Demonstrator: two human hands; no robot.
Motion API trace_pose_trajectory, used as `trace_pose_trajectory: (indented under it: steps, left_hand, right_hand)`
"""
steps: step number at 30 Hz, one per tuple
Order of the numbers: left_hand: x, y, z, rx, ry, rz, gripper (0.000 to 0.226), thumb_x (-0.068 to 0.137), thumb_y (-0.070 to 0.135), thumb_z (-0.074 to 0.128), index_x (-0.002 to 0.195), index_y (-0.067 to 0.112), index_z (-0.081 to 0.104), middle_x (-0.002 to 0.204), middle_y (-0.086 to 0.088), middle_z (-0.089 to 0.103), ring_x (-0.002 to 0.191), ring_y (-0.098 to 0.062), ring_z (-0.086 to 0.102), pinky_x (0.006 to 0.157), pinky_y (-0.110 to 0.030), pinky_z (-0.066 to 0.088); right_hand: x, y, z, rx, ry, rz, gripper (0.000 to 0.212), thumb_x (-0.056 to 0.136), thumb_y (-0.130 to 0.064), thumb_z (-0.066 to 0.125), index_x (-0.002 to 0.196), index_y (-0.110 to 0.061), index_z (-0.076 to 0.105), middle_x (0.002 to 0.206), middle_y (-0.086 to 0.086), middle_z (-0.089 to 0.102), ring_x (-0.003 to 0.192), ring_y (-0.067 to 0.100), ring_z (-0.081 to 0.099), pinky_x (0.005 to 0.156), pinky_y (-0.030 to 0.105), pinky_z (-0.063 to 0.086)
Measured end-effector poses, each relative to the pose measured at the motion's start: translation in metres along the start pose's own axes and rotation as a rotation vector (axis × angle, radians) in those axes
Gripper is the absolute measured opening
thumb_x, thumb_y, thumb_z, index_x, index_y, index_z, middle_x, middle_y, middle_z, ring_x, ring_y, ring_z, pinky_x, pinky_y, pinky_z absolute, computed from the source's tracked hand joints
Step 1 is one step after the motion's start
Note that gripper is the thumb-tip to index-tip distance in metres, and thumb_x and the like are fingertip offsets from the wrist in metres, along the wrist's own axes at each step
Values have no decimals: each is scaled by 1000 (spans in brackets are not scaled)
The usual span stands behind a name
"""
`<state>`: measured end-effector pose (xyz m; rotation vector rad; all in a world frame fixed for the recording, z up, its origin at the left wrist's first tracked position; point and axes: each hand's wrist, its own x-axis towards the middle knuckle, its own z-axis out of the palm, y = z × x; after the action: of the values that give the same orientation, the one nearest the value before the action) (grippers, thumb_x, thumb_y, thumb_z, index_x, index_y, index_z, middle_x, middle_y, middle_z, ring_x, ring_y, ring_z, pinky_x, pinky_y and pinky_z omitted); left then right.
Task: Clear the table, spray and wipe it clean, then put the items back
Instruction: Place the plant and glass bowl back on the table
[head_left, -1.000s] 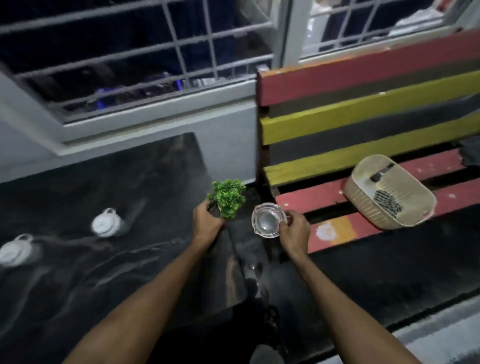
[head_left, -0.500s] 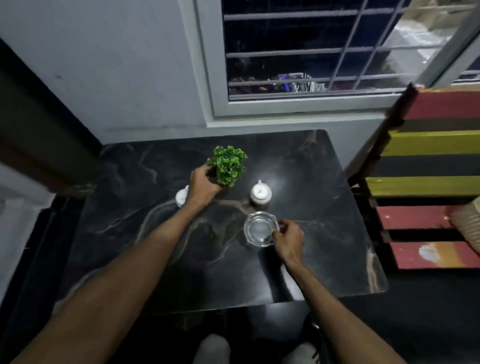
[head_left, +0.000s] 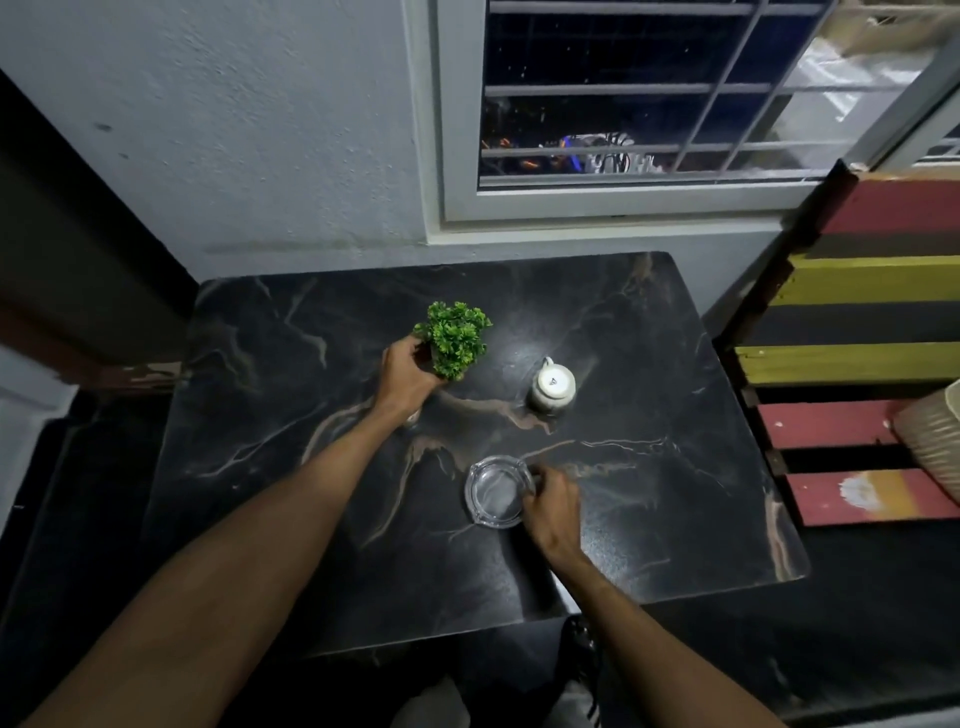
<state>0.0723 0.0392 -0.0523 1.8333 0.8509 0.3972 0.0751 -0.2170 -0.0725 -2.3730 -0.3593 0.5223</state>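
Observation:
A black marbled table (head_left: 675, 519) stands under a window. My left hand (head_left: 408, 376) grips the pot of a small green plant (head_left: 457, 338) near the table's middle; the pot is hidden by my fingers. My right hand (head_left: 553, 506) holds the right rim of a clear glass ashtray (head_left: 496, 491), which sits on the tabletop toward the near side. A small white lidded jar (head_left: 553, 387) stands right of the plant. A second white jar (head_left: 413, 415) is mostly hidden under my left wrist.
A bench of red, yellow and black slats (head_left: 857, 364) stands to the right, with a woven basket (head_left: 935, 441) on its seat. A grey wall and barred window (head_left: 649, 104) are behind the table. A dark floor lies around it.
The view swung from the bench to the table. Both hands carried the plant and the ashtray from the bench over the tabletop; the ashtray now rests on it.

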Motion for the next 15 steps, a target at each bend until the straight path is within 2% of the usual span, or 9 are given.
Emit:
trace_pose_trajectory:
  steps: [6,9,11,12,15]
  left_hand:
    - [8,11,8,-52,8,15,57,61,3,96,112,2,71,108,-11,76,97,-19,71,87,-30,58]
    - [15,11,14,-44,20,9,57,60,5,97,111,6,72,106,-9,76,99,-22,72,90,-35,59]
    - [23,8,18,-35,26,-9,56,60,6,97,110,7,73,106,-9,77,100,-24,73,91,-40,60]
    - [28,7,20,-26,30,-28,55,60,6,97,110,7,73,106,-10,77,100,-24,73,91,-41,60]
    - [49,-1,30,-4,7,-68,57,56,12,97,108,8,74,106,-8,78,100,-23,74,90,-46,61]
  right_hand:
    - [1,4,-3,-63,-37,7,25,78,6,57,86,-14,68,78,-1,66,67,12,57,48,12,36]
    - [6,5,-8,-57,-92,2,23,77,0,63,84,-22,66,75,-8,66,67,10,61,49,10,37]
    - [10,8,-13,-82,-128,12,19,75,-17,71,91,-26,66,81,-11,67,72,7,61,54,11,39]
    - [14,10,-15,-108,-130,4,24,74,-26,74,96,-28,65,87,-12,66,77,7,61,59,13,40]
    - [25,11,-16,-266,-80,-101,37,77,-39,68,112,-30,58,111,-7,58,101,16,56,76,28,47]
